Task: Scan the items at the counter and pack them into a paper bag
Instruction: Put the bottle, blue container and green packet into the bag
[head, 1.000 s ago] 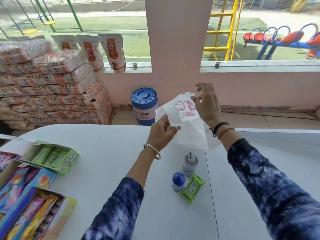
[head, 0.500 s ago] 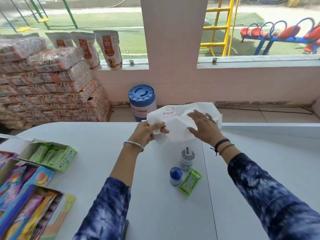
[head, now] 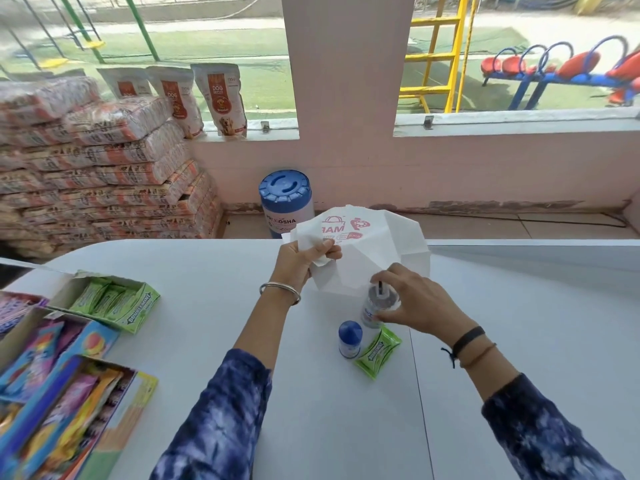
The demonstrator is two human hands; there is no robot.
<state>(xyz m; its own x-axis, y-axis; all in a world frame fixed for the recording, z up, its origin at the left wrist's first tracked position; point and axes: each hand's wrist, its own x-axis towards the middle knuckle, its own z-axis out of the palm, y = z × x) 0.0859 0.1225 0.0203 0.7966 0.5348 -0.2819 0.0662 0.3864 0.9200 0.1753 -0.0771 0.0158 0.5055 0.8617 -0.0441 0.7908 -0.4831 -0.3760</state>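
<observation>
Beyond the white desk (head: 207, 341) runs a pink wall with 2 window openings onto a playground, stacked sacks (head: 104, 174) piled at the left and a blue-lidded tub (head: 285, 199) on the floor below the pillar.

On the desk the left hand (head: 301, 261) holds a white paper bag (head: 374, 251) with pink print, its fingers (head: 323, 249) pinched narrow on the bag's near left edge; the bag is tilted up off the surface, its mouth hard to make out. The right hand (head: 415, 303) is wrapped around a small clear bottle with a grey cap (head: 379, 303), thumb and fingers closed on its sides just below the bag; whether the bottle is lifted or resting on the desk cannot be told.

Just beside that bottle, toward the camera, stand a small bottle with a blue cap (head: 350, 339) and a green gum packet (head: 377, 351) lying flat, the 2 nearly touching.

At the left edge sit an open green box of gum packets (head: 114, 301) and several open boxes of bright candy (head: 59, 393).
</observation>
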